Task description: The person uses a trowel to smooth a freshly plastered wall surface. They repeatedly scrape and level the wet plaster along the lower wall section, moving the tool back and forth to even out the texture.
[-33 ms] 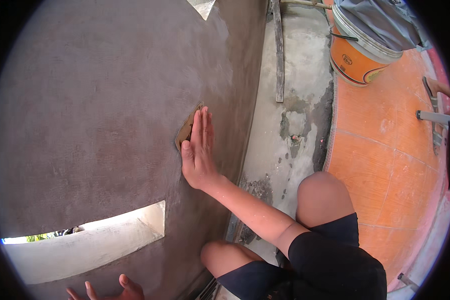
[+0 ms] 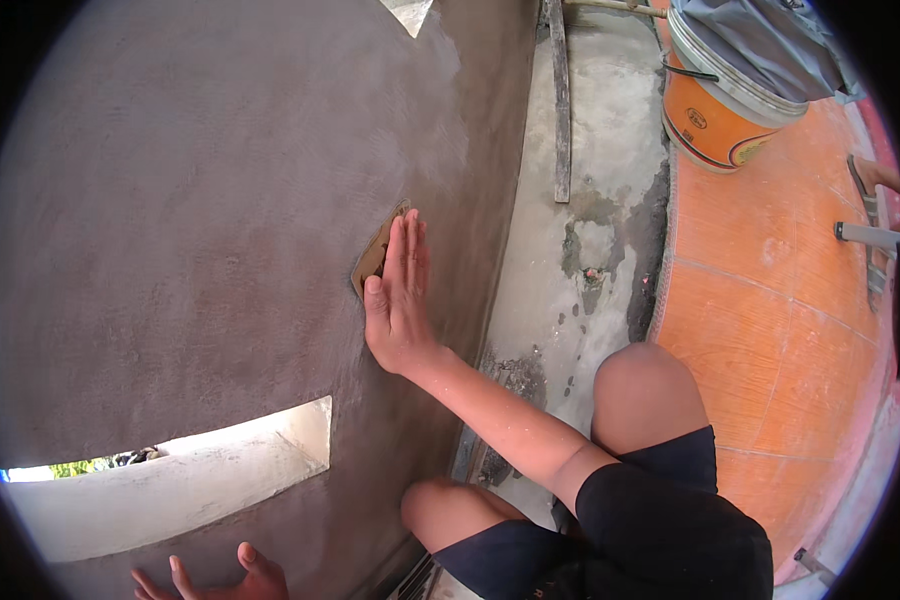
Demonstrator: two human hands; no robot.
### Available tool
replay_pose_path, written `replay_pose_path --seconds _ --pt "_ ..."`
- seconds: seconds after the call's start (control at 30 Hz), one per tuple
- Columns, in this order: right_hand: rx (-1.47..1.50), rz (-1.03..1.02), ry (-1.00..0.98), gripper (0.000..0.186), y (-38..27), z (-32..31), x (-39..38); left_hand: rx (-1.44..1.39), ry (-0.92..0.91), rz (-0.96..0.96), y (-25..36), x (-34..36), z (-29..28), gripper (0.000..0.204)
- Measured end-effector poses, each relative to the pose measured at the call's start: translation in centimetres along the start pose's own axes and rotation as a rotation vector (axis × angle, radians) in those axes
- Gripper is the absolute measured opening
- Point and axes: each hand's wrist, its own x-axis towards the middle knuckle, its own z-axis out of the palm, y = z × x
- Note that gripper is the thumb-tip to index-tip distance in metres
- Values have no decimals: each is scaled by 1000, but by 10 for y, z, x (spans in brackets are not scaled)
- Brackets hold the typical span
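Observation:
My right hand is against the grey plastered wall, its straightened fingers pressed together on a flat tan pad with a dark middle, which lies on the wall mostly under the hand. My left hand is at the lower edge of the picture, fingers apart and slightly bent, with nothing seen in it, below a white-edged slot opening in the wall.
A concrete strip with a wooden batten runs beside the wall. Orange tiles carry a bucket topped by grey cloth. A grey metal bar and another person's foot are at the right. My bent knees are below.
My right hand and the pad sit very slightly higher in the picture, as do the wall's openings. Little else differs.

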Motion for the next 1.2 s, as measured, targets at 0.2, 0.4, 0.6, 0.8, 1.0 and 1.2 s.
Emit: replay_pose_path --seconds 0.2,0.4,0.6,0.8,1.0,1.2 --pt "-45 53 34 76 3 -4 24 12 -56 -61 -3 -12 -1 72" --pt "-8 100 2 74 -13 -16 39 -4 -64 -83 -10 -15 1 70" --pt "-109 9 -28 83 -18 10 4 -23 -22 -93 -6 -11 0 68" --pt "52 -35 140 65 -3 20 1 -1 -41 -87 -7 -11 0 66" --pt "54 -203 130 53 -30 -15 14 -9 -44 -96 -3 -10 -1 62" --pt "184 289 253 51 36 -41 58 -21 -23 -66 2 -6 -1 63"
